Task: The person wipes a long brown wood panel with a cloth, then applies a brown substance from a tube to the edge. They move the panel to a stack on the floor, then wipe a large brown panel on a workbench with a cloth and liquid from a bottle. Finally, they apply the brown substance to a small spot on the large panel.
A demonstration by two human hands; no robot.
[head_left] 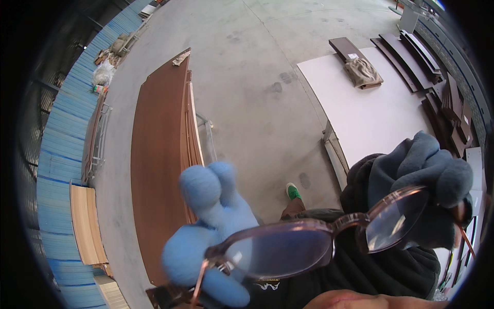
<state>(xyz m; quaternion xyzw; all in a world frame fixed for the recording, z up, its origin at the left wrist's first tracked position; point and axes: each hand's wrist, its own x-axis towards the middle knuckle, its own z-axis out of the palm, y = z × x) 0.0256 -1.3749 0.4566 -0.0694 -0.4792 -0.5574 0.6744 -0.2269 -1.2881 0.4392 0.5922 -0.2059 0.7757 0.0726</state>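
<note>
A pair of eyeglasses (288, 250) with a brownish translucent frame and thin copper-coloured arms is close up across the lower middle. My left hand (213, 226), in a fuzzy blue glove, closes on the left end of the frame by the hinge. Part of that hand shows through the left lens. At the right end is my right hand (419, 175), in a darker grey-blue glove, with its fingers curled against the frame. The frame hides its fingertips in part. A black sleeve (360, 180) bunches around the right wrist.
A stack of brown panels (159, 154) stands at left on a metal frame. At right, a white-topped table (355, 113) bears a brown board and a folded cloth (363, 72). More dark boards (406, 62) lie beyond. Pale wood boards (87, 224) are by the blue wall (62, 139).
</note>
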